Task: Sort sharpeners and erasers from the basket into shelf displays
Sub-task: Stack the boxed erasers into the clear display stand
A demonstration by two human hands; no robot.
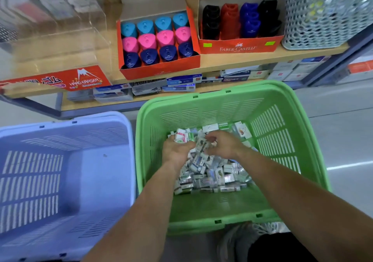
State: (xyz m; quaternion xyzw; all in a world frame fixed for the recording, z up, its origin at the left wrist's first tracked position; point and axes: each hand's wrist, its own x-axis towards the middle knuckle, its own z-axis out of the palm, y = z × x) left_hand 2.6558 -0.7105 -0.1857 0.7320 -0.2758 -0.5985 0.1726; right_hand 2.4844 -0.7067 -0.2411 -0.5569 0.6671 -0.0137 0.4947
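A green basket (pixel 292 140) on the floor holds a heap of small wrapped erasers (pixel 210 173). Both my hands are down inside it. My left hand (pixel 177 150) grips a bunch of erasers (pixel 183 137) that stick out past its fingers. My right hand (pixel 224 145) lies on the heap with fingers curled round more erasers. On the shelf above stand an orange box of blue, pink and navy sharpeners (pixel 157 40) and a Faber-Castell box of black, red and blue sharpeners (pixel 240 22). A clear eraser display with a red label (pixel 54 80) sits at the shelf's left.
A blue basket (pixel 60 181) stands to the left of the green one, with nothing visible in it. A white mesh bin (pixel 314 19) fills the shelf's right end. Stapler boxes (pixel 181 82) line the lower shelf. My shoe (pixel 236 241) is under the green basket's near edge.
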